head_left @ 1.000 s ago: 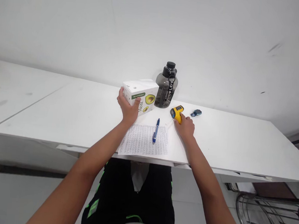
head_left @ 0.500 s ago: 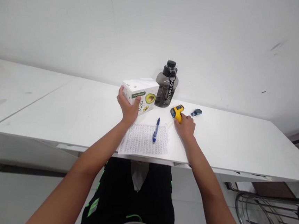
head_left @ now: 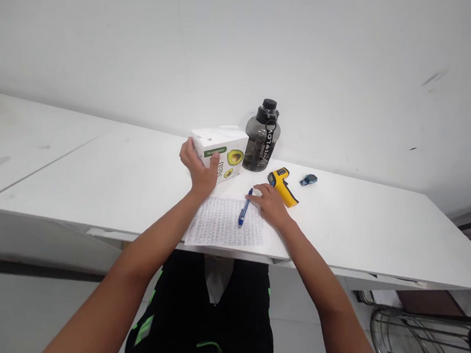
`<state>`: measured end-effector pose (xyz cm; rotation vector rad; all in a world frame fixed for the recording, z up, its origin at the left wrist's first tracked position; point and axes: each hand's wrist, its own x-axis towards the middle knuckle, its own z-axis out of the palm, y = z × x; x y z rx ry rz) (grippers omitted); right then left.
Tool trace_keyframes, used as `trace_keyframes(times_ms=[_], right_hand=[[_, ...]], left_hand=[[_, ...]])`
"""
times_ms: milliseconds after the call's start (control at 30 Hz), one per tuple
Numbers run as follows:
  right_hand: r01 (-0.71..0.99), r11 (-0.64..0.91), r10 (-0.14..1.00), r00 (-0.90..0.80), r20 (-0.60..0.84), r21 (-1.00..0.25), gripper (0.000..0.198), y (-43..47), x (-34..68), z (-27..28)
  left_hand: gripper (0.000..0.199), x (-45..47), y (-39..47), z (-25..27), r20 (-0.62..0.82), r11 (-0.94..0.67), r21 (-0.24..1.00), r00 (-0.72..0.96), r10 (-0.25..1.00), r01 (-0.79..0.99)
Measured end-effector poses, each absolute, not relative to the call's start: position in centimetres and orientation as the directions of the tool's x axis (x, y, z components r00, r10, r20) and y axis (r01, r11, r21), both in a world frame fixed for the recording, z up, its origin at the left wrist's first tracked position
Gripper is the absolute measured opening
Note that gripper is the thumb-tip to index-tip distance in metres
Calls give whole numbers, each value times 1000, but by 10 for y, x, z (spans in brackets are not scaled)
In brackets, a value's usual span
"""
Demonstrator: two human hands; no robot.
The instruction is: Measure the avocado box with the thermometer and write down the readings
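My left hand [head_left: 199, 170] grips a white box [head_left: 234, 140] with avocado pictures by its left side, thumb across the printed front. The box stands tilted beside a dark water bottle [head_left: 261, 137]. At the top end of a blue pen [head_left: 243, 213], my right hand [head_left: 272, 203] has its thumb and forefinger apart on either side; whether they touch the pen is hard to tell. The pen lies on a handwritten sheet of paper [head_left: 215, 224]. Just beyond my right hand, a yellow infrared thermometer [head_left: 286, 192] rests on the table.
A small blue object [head_left: 308, 179] lies right of the thermometer. The white table [head_left: 379, 227] runs along a white wall [head_left: 148, 42]. Below its front edge at right stands a metal wire rack [head_left: 418, 346].
My right hand has let go of the thermometer, which now lies with its handle pointing toward the front right, and has moved left to the pen. My left hand keeps holding the box.
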<state>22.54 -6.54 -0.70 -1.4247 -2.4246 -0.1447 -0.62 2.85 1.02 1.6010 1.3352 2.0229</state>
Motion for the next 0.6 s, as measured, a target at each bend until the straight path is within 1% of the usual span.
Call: trace_keyframes(times_ms=[67, 133, 200, 267, 333, 433, 533, 600], right_hand=[[885, 455, 846, -395, 358, -99, 47, -63, 233, -6], [906, 406, 861, -337, 380, -116, 42, -61, 242, -4], [917, 375, 874, -301, 382, -136, 42, -61, 249, -3], [916, 367, 883, -288, 372, -163, 47, -62, 252, -3], [905, 384, 884, -304, 355, -183, 55, -63, 250, -5], [878, 440, 874, -372, 312, -186, 64, -65, 244, -9], [864, 469, 867, -410, 285, -185, 58, -65, 241, -10], [863, 469, 863, -402, 308, -187, 50, -64, 241, -9]], left_hand=[[83, -6, 28, 11, 652, -556, 758, -384, 654, 341], [82, -6, 27, 11, 655, -561, 755, -388, 648, 340], [82, -6, 27, 11, 665, -572, 747, -389, 637, 340], [82, -6, 27, 11, 687, -592, 726, -383, 617, 348], [82, -6, 27, 10, 721, -619, 693, -366, 589, 369], [80, -6, 27, 9, 760, -645, 650, -338, 555, 402], [79, -6, 26, 10, 751, -634, 661, -336, 569, 401], [79, -6, 25, 11, 731, -616, 682, -344, 589, 394]])
